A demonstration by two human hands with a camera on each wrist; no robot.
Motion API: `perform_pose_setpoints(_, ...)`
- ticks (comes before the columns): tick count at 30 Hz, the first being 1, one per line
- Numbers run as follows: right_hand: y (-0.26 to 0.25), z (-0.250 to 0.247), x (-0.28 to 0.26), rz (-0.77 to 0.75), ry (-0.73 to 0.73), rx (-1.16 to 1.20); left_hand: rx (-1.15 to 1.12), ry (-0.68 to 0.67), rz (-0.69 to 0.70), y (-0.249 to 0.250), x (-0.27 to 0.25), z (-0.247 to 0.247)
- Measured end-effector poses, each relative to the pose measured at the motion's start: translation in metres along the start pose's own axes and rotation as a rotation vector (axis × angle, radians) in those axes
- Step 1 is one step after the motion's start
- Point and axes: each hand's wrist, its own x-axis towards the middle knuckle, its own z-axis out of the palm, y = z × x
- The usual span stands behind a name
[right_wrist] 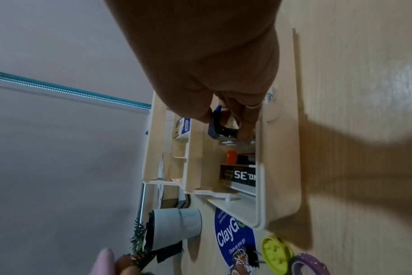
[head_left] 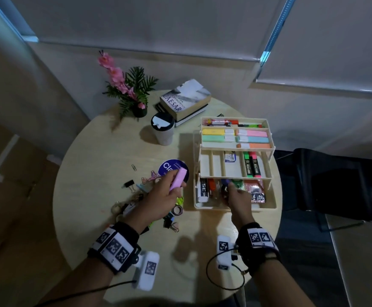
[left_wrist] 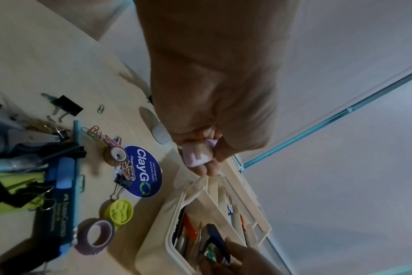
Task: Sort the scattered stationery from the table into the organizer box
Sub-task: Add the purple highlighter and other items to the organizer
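Head view: your left hand (head_left: 160, 196), centre of frame, grips a pink highlighter (head_left: 178, 178) above the stationery pile (head_left: 158, 204) on the round tabletop (head_left: 96, 173). Your right hand (head_left: 238, 197) reaches into the bottom tier of the cream organizer (head_left: 269, 206), centre right, fingers round a blue item; too small here to name. Top tier holds pastel highlighters (head_left: 236, 136), middle tier two markers (head_left: 252, 165) and a small box. Blue round sticker (head_left: 169, 166) lies just left of the organizer, partly under your left hand. Cup (head_left: 162, 129), books (head_left: 185, 100) and a flower pot (head_left: 139, 111) sit at the upper centre of the tabletop. A lone paper clip (head_left: 134, 167) lies left of the sticker.

Left wrist view: your fingers (left_wrist: 200, 167) curl round the pink highlighter (left_wrist: 198, 154), centre frame, held above the organizer (left_wrist: 153, 247) edge. On the tabletop (left_wrist: 35, 55) at left: black binder clip (left_wrist: 68, 106), coloured paper clips (left_wrist: 101, 135), small tape roll (left_wrist: 115, 155), sticker (left_wrist: 146, 173), yellow-green round thing (left_wrist: 118, 210), purple tape roll (left_wrist: 96, 236), blue marker (left_wrist: 61, 204). Your right hand (left_wrist: 242, 260) shows at the bottom, at a blue stapler-like item (left_wrist: 218, 240) in the bottom tier.

Right wrist view: your right hand (right_wrist: 223, 104) pinches the blue item (right_wrist: 214, 122) between thumb and fingers, inside the organizer (right_wrist: 285, 167) bottom tier, upper centre. A black box marked "35" (right_wrist: 238, 174) and an orange item (right_wrist: 233, 156) lie in the same tier. Cup (right_wrist: 174, 227), sticker (right_wrist: 233, 240), yellow-green round thing (right_wrist: 276, 251) and purple tape (right_wrist: 310, 264) sit low in frame. Pink highlighter tip (right_wrist: 104, 262) shows at bottom left.
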Motion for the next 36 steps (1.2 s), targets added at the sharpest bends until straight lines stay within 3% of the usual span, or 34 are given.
perform_pose_setpoints(12, 0.004, 0.012, 0.015, -0.097, 0.005, -0.308, -0.082, 0.028, -0.089, 0.023, -0.006, 0.015)
perform_pose_setpoints(20, 0.001, 0.001, 0.020, -0.159, 0.037, -0.351, 0.087, 0.051, -0.095, 0.045, 0.004, 0.028)
perform_pose_setpoints(33, 0.000, 0.006, 0.034, -0.024, -0.214, -0.473, -0.096, 0.091, -0.127, 0.055, 0.021, 0.060)
perform_pose_setpoints(36, -0.008, 0.001, 0.037, -0.079, -0.256, -0.555, -0.087, 0.115, -0.131, 0.056, 0.024, 0.063)
